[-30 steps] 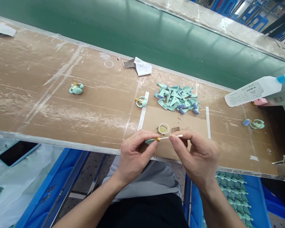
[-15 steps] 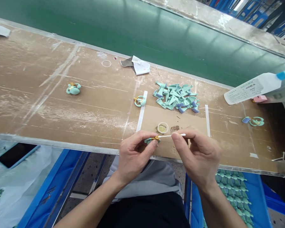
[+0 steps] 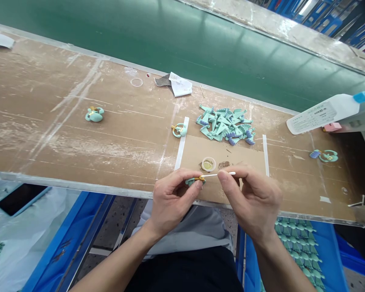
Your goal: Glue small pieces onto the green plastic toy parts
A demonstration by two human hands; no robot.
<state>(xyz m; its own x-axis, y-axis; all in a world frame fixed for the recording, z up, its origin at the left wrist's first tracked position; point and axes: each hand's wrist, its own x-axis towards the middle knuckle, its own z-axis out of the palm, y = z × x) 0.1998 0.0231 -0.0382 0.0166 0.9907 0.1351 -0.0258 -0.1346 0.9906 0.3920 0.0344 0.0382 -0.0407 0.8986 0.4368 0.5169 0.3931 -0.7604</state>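
Observation:
My left hand (image 3: 174,198) pinches a small teal and golden-yellow plastic figure part (image 3: 195,181) near the table's front edge; the fingers hide some of it. Between thumb and fingers of my right hand (image 3: 252,198) is a white cotton swab (image 3: 212,175), held nearly level. Its left tip touches the yellow part of the piece. Just beyond the hands stands a small round cup (image 3: 208,164) with yellowish liquid. Farther back lies a pile of teal and purple plastic pieces (image 3: 226,123). A teal ring-shaped piece (image 3: 179,129) rests by a white tape strip (image 3: 181,144).
A white bottle with blue cap (image 3: 324,112) leans at the right, near another teal and purple piece (image 3: 324,155). One more teal piece (image 3: 95,114) lies left. Below the table, blue crates (image 3: 330,247) flank my lap, and a phone (image 3: 21,198) lies on plastic sheeting.
The swab and my right hand have shifted very slightly left, with the swab tip still at the yellow part. My left hand is almost unmoved.

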